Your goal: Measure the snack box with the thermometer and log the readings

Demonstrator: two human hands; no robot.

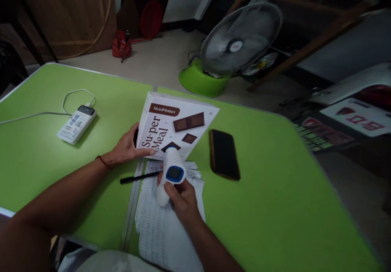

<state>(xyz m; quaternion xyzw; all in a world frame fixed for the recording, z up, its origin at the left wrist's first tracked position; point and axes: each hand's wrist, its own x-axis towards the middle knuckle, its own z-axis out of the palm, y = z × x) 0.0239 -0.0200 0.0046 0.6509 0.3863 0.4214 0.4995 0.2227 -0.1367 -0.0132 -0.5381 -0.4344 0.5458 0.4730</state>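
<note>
My left hand (130, 146) grips the lower left side of a white box (189, 105) printed "NutriMotion Su-per Meal", its thumb across the front face. The box stands tilted on the green table. In my right hand (183, 196) is a white infrared thermometer (174, 162) with a blue-rimmed screen, its front end up against the box's lower edge; I cannot tell whether they touch. Under the right hand lie printed paper sheets (155, 235). A black pen (137, 178) lies partly on them, its right end hidden behind the thermometer.
On the green table (275, 190), a dark smartphone (225, 154) lies to the right of the box. A white power bank (77, 124) with a cable sits at the left. Past the far edge stand a fan (241, 40) with a green base and a red bag (121, 44).
</note>
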